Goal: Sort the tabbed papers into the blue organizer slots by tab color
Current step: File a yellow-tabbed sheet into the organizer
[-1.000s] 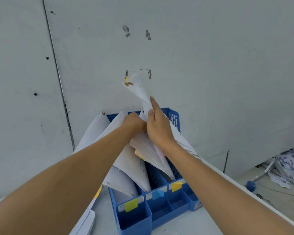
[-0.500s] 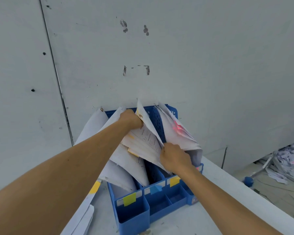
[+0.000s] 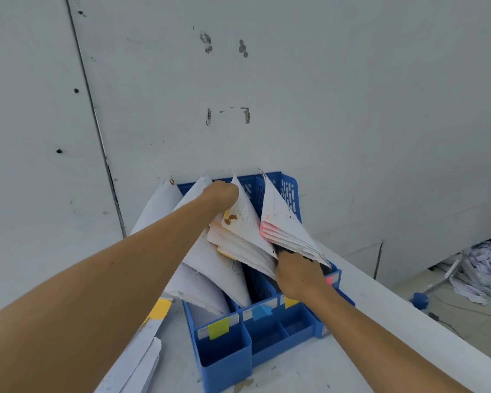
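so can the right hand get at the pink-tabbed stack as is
Likely yes: the right hand sits at the lower edge of the pink-tabbed stack, nothing between them, while the left hand holds the yellow-tabbed stack aside.

Both reach forward (left grip (image 3: 224,194), right grip (image 3: 298,275) curled).

The fingers of the left hand (image 3: 224,194) hide behind the papers (image 3: 245,236). The right hand (image 3: 298,275) has its fingers out of sight under them. The print (image 3: 279,214) is too small to read.
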